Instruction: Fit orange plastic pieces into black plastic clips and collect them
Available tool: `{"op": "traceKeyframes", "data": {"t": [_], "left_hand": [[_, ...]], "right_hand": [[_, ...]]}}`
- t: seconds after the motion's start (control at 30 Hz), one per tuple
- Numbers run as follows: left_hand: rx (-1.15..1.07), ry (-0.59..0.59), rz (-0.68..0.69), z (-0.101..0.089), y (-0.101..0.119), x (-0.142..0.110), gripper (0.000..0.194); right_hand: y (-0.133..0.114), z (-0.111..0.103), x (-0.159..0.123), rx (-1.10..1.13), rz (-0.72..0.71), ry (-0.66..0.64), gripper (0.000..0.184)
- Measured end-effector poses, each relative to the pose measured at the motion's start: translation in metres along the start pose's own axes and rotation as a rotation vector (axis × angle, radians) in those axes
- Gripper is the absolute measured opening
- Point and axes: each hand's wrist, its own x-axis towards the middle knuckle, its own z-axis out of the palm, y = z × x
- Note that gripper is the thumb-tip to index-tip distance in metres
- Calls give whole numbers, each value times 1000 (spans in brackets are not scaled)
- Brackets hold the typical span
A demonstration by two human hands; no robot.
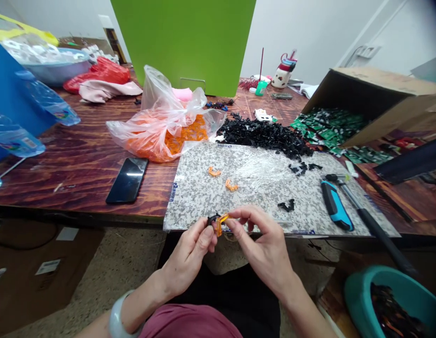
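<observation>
**Inspector:** State of the hands?

**Recorder:** Both are raised and close together, at lower centre of the frame, just past the near edge of the board. The left hand (188,256) pinches between thumb and fingers, and the right hand (263,249) pinches from the opposite side. Their fingertips nearly meet.

**Inspector:** And the item held?

**Recorder:** An orange plastic piece (221,225) is joined to or pressed against a black plastic part (213,219). Its long axis tilts from lower left to upper right. The black part lies toward the left hand, the orange toward the right. Exact contact is partly hidden by the fingers.

**Inspector:** Surroundings?

**Recorder:** Directly beyond the hands is a speckled grey board (190,197), carrying two loose orange pieces (214,172) and a small black piece (286,204). A blue-handled tool (336,206) lies at its right. Further out, at upper centre, a black heap of parts (263,136) adjoins a plastic bag of orange pieces (161,126). A phone (127,180) lies left on the wooden tabletop (80,159). A teal basin (359,293) of dark parts sits at lower right.
</observation>
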Motion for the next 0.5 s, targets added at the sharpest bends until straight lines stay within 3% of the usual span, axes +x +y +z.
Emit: {"op": "traceKeyframes", "data": {"t": [0.23, 0.5], "left_hand": [[93, -15, 59, 3, -3, 1, 30], [35, 8, 14, 10, 2, 7, 26]], "right_hand": [[5, 17, -9, 4, -77, 104, 10], [13, 26, -9, -24, -87, 80, 16]]}}
